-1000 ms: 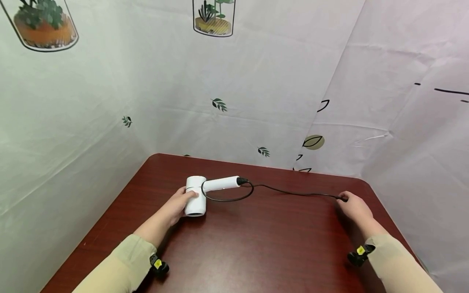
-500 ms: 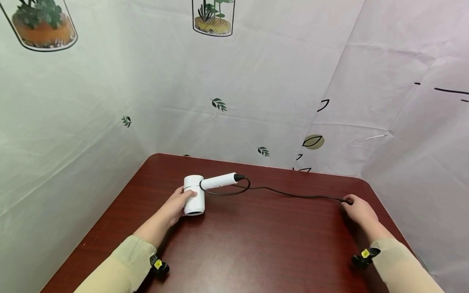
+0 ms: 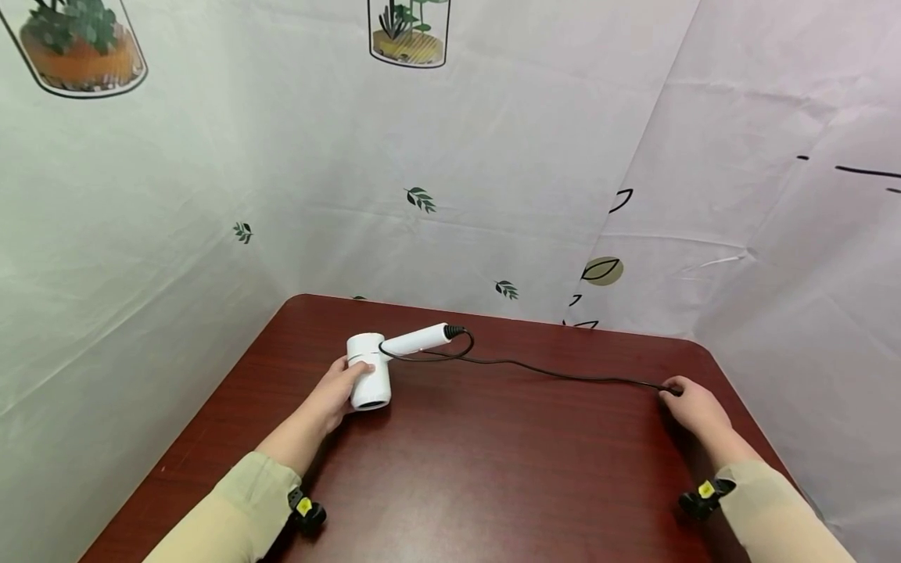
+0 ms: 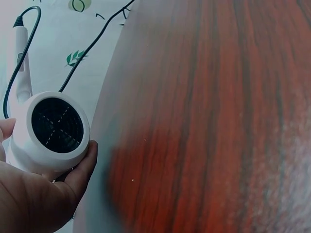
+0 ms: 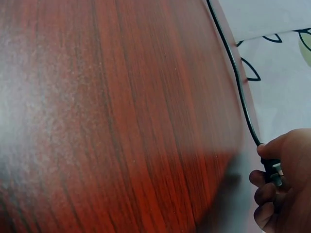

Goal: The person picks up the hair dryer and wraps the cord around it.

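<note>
A white hair dryer is at the left of the table, its handle angled up to the right. My left hand grips its barrel, thumb over the near side. In the left wrist view the barrel's round dark end faces the camera, fingers wrapped beneath it. From the handle's tip a thin black cord loops back round the handle and then runs right across the table. At the right, my right hand pinches the cord's end, where the right wrist view shows a black plug with metal prongs.
The dark red wooden table has its far edge close to a pale hanging sheet printed with leaves and potted plants. The sheet also runs along the left and right sides. Each wrist carries a small black camera with a yellow mark.
The hair dryer's handle has tipped upward and shifted slightly left, and the cord loop has become narrower. My right hand has drawn the plug a little to the right and nearer.
</note>
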Demonstrator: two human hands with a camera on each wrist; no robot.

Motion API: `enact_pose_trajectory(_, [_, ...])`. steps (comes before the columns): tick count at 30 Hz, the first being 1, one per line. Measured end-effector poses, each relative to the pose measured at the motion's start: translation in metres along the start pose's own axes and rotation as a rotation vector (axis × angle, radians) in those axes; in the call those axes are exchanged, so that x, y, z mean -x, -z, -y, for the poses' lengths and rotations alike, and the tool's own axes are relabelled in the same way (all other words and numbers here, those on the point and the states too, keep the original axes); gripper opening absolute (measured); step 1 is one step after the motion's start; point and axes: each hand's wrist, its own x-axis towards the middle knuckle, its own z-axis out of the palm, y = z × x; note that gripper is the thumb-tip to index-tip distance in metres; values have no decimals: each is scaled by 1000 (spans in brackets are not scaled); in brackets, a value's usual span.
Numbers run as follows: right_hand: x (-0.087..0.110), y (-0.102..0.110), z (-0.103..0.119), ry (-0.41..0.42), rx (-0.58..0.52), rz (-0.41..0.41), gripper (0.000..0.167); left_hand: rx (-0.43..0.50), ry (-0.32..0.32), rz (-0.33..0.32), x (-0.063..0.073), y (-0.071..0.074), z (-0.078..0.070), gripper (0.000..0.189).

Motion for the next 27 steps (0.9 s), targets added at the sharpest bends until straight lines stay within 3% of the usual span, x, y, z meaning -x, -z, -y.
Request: enact_pose_trajectory(27, [5, 0, -8, 6, -17, 2, 36, 43, 6, -115, -12, 7, 3, 76])
